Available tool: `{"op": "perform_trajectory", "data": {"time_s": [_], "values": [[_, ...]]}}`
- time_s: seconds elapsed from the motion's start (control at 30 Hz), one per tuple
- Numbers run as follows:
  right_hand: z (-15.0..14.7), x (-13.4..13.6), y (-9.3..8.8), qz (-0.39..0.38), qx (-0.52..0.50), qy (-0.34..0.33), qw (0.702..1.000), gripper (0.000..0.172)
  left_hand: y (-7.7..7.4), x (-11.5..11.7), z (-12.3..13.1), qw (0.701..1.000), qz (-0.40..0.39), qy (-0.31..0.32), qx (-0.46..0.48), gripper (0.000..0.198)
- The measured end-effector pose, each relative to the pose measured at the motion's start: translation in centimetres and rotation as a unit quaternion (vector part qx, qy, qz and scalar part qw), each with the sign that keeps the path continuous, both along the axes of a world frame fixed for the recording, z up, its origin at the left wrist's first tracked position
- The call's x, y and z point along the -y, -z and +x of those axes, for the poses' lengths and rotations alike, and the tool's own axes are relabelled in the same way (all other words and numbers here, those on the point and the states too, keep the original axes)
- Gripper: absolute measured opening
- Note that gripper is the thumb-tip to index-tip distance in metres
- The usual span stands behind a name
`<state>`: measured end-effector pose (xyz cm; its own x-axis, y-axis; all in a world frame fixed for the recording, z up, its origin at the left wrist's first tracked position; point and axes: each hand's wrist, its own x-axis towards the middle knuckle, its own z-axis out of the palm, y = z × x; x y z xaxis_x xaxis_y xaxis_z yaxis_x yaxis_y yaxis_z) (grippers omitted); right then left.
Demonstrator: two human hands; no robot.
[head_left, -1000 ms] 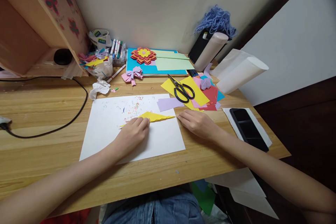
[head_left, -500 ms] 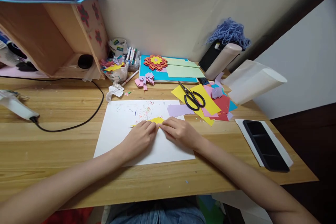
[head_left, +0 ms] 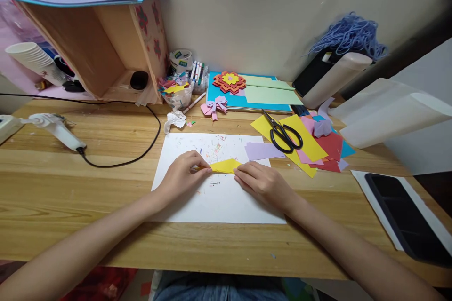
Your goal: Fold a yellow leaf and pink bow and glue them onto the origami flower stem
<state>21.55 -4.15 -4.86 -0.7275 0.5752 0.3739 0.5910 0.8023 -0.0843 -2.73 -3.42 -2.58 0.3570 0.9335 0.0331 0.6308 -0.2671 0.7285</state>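
Observation:
A folded yellow paper piece [head_left: 224,166] lies on a white sheet [head_left: 219,197] at the middle of the wooden desk. My left hand [head_left: 182,176] pinches its left end, fingers curled on it. My right hand [head_left: 261,182] presses on its right end with the fingertips together. Both hands rest on the white sheet, whose top part is speckled with coloured marks.
Black scissors [head_left: 282,134] lie on yellow, red and pink paper scraps [head_left: 318,143] to the right. A lilac strip [head_left: 261,150], a paper flower [head_left: 229,82] on blue card, a marker cup [head_left: 178,91], a glue gun [head_left: 58,129] with cable, a black tray [head_left: 406,216].
My right hand came in from the right to the yellow paper and folded its long point over, so the piece is now shorter. The view shifted left.

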Motion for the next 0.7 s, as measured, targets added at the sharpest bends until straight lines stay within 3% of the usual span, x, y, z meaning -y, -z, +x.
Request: {"op": "perform_trajectory", "data": {"time_s": [0.3,0.7], "values": [[-0.1,0.4,-0.1,0.037,0.01,0.001,0.999,0.023,0.3,-0.2,0.1,1.0,-0.001,-0.01,-0.019,0.011],[-0.2,0.2,0.0,0.011,0.01,-0.019,1.0,0.022,0.1,-1.3,-1.2,0.997,-0.031,-0.001,-0.065,0.02]]}}
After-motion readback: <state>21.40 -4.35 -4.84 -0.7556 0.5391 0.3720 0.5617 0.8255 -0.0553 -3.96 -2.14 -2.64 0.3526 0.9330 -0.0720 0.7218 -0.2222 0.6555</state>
